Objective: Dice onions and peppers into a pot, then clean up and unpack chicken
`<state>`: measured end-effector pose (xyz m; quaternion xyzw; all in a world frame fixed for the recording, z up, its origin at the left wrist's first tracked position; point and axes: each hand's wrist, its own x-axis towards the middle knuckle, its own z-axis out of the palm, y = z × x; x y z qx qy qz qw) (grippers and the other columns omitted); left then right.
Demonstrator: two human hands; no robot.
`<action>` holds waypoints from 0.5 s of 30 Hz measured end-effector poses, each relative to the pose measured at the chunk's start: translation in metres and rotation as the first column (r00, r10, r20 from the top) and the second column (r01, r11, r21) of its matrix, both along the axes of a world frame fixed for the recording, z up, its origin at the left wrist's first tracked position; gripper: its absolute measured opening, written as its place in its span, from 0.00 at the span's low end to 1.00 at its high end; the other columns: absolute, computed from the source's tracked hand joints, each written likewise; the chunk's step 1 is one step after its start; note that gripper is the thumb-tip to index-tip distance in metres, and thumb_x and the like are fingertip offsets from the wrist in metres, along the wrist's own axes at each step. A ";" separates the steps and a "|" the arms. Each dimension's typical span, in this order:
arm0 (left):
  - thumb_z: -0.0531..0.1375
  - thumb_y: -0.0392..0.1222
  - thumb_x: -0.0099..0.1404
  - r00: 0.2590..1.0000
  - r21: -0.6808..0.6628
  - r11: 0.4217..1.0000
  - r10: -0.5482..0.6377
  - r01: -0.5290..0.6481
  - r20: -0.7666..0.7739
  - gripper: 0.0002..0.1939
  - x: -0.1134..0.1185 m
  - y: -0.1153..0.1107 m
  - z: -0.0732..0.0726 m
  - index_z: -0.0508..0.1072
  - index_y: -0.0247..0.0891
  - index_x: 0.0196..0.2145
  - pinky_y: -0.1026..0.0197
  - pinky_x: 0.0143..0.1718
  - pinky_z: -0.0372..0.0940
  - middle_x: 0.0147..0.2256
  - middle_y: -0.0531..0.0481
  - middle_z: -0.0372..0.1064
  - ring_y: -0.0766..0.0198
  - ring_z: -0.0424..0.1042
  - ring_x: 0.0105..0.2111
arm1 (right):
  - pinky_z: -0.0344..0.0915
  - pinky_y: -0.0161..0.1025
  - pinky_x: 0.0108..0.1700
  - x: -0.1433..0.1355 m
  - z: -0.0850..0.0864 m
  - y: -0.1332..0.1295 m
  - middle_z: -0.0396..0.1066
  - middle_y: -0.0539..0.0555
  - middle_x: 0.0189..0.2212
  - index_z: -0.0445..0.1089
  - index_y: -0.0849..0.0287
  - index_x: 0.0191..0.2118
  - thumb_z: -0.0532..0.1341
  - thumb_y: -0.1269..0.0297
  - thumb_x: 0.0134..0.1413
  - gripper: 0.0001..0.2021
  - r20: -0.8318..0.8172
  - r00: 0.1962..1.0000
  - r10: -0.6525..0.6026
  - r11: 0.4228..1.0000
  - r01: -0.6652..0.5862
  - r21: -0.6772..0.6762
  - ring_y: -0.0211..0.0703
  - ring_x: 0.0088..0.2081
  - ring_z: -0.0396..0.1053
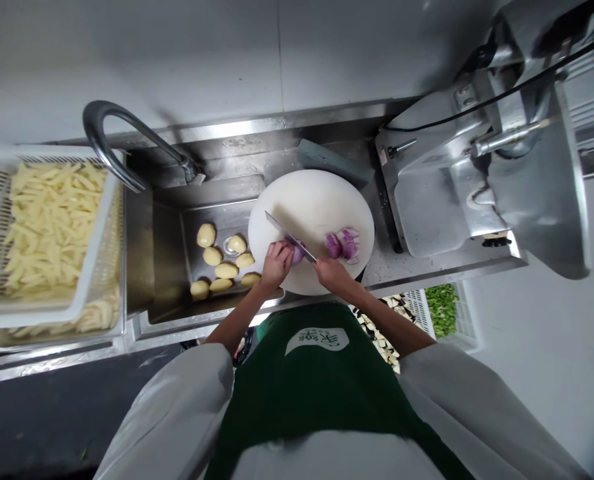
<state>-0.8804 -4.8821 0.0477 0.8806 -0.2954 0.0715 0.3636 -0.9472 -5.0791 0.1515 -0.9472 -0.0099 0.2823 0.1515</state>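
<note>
A round white cutting board lies at the centre, partly over the sink. My right hand is wrapped round the handle of a knife, whose blade points up and to the left. Under the blade, a purple onion rests on the board, partly hidden by the knife and fingers. My left hand grips this onion from its left side, fingers bent close to the blade. Several cut purple onion pieces sit on the right part of the board.
Several peeled potatoes lie in the metal sink, below a curved faucet. A white basket of potato strips stands at the left. To the right is a metal slicing machine; crates of greens and cut eggplant are lower down.
</note>
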 end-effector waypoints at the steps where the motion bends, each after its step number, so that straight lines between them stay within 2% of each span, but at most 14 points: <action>1: 0.52 0.44 0.78 1.000 -0.011 1.000 0.016 -0.016 0.005 0.15 -0.001 0.000 -0.002 0.77 0.41 0.50 0.45 0.52 0.69 0.49 0.39 0.72 0.51 0.68 0.49 | 0.69 0.45 0.49 0.002 -0.003 0.002 0.78 0.68 0.45 0.70 0.66 0.55 0.46 0.65 0.77 0.18 0.011 1.000 -0.006 1.000 0.006 0.004 0.58 0.49 0.77; 7: 0.51 0.45 0.78 0.997 -0.061 0.996 0.070 -0.068 0.034 0.15 -0.007 -0.001 -0.011 0.77 0.40 0.47 0.45 0.53 0.68 0.49 0.39 0.72 0.51 0.69 0.50 | 0.68 0.43 0.51 0.007 -0.010 0.006 0.79 0.69 0.45 0.73 0.68 0.52 0.46 0.69 0.76 0.18 0.090 0.994 0.055 0.999 -0.054 -0.005 0.56 0.49 0.77; 10: 0.51 0.45 0.78 0.996 -0.079 0.994 0.079 -0.075 0.044 0.15 -0.009 -0.002 -0.015 0.77 0.40 0.46 0.45 0.54 0.67 0.49 0.39 0.72 0.52 0.69 0.51 | 0.68 0.43 0.51 0.011 -0.011 0.010 0.79 0.70 0.46 0.73 0.69 0.53 0.47 0.69 0.76 0.18 0.095 0.995 0.039 0.999 -0.036 -0.030 0.56 0.50 0.78; 12: 0.51 0.45 0.78 0.994 -0.098 0.992 0.088 -0.081 0.064 0.14 -0.010 -0.001 -0.018 0.76 0.40 0.45 0.45 0.54 0.67 0.49 0.39 0.72 0.52 0.69 0.50 | 0.68 0.43 0.51 0.012 -0.008 0.012 0.79 0.69 0.45 0.73 0.69 0.53 0.47 0.67 0.77 0.18 0.096 0.995 0.033 0.999 -0.030 -0.036 0.56 0.50 0.78; 15: 0.51 0.45 0.78 0.992 -0.100 0.991 0.093 -0.084 0.085 0.14 -0.011 0.000 -0.022 0.76 0.40 0.44 0.46 0.53 0.67 0.47 0.39 0.72 0.53 0.69 0.49 | 0.69 0.43 0.50 0.008 0.007 0.013 0.80 0.68 0.44 0.73 0.67 0.53 0.47 0.65 0.77 0.18 0.114 0.993 0.041 0.998 -0.037 -0.042 0.56 0.49 0.78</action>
